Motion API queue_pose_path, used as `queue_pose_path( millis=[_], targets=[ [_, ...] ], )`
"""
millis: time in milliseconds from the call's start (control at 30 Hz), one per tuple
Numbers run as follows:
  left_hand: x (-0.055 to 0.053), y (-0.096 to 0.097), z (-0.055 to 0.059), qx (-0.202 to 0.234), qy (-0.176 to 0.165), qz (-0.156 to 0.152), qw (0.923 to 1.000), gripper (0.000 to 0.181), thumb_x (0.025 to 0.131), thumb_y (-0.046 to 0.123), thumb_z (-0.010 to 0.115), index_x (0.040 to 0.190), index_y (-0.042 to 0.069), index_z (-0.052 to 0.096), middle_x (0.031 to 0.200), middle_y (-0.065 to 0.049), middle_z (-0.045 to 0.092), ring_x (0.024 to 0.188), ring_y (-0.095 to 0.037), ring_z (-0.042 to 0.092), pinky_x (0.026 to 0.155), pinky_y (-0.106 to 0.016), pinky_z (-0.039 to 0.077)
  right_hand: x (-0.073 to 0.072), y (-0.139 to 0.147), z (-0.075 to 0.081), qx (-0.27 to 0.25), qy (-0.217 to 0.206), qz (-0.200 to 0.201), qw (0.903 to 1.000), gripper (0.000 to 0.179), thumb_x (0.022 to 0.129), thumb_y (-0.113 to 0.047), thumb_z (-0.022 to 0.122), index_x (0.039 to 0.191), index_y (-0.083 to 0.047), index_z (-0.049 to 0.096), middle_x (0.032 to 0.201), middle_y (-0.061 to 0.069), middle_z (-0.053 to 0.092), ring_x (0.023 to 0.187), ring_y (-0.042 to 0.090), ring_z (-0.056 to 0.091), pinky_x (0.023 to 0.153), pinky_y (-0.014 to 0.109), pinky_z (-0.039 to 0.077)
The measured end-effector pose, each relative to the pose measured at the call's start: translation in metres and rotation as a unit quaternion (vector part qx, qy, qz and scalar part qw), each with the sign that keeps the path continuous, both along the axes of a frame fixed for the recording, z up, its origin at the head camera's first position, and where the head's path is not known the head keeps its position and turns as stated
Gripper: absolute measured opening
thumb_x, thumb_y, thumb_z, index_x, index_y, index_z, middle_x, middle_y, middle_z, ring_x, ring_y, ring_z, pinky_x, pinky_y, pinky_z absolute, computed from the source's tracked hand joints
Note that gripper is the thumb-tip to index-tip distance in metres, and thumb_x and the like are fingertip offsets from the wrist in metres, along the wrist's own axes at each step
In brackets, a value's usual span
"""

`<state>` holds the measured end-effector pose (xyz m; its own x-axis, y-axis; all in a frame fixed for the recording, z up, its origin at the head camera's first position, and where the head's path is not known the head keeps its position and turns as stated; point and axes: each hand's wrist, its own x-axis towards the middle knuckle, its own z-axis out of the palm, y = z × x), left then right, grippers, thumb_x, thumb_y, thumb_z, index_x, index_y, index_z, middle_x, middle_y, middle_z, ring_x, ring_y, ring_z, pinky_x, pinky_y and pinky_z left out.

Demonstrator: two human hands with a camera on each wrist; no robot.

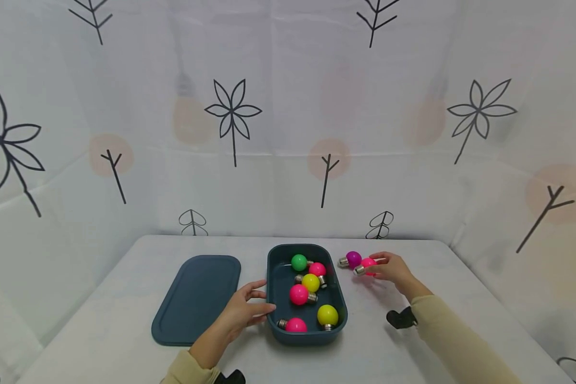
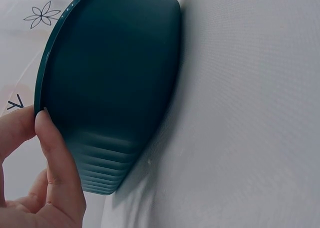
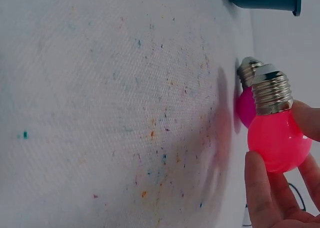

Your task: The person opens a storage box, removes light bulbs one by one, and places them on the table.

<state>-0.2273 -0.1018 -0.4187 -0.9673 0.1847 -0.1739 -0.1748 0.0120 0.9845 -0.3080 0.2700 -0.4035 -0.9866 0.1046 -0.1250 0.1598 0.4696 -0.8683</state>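
My right hand (image 1: 390, 268) pinches a pink light bulb (image 3: 278, 140) above the table, its metal screw base pointing away from the palm. Behind it a purple light bulb (image 1: 353, 259) lies on the table. At the left side of a dark teal box (image 1: 338, 290), my left hand (image 1: 245, 310) grips the rim between thumb and fingers; the left wrist view shows that pinch on the box rim (image 2: 42, 82). Inside the box are a green bulb (image 1: 299, 262), several pink bulbs (image 1: 298, 294) and two yellow bulbs (image 1: 327, 315).
A flat dark teal lid (image 1: 197, 298) lies on the white table (image 1: 125, 320) to the left of the box. Behind the table hangs a white cloth (image 1: 288, 186) printed with plants. In the right wrist view, small coloured specks dot the tabletop.
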Motion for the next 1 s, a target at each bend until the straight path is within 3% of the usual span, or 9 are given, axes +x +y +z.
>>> queue_pose_path(
  millis=[700,1000],
  targets=[
    [0.001,0.000,0.001,-0.001,0.005,0.000,1.0000,0.072,0.075,0.004,0.077,0.138,0.004,0.041,0.112,-0.017,0.047,0.069,-0.014,0.059,0.066,-0.029,0.054,-0.006,-0.002,-0.011,-0.003,-0.018,-0.018,0.9997,0.050,0.085,-0.008,0.067,0.126,0.009,0.044,0.114,0.030,0.049,0.082,0.024,0.058,0.072,0.029,0.053],
    [0.001,0.000,0.001,0.001,0.003,-0.002,1.0000,0.073,0.075,0.005,0.077,0.138,0.004,0.041,0.112,-0.016,0.047,0.070,-0.014,0.059,0.067,-0.029,0.054,-0.004,0.000,-0.007,0.008,-0.023,-0.010,0.9996,0.052,0.086,-0.011,0.067,0.128,0.008,0.042,0.120,0.031,0.046,0.089,0.028,0.060,0.078,0.032,0.052]
  ],
)
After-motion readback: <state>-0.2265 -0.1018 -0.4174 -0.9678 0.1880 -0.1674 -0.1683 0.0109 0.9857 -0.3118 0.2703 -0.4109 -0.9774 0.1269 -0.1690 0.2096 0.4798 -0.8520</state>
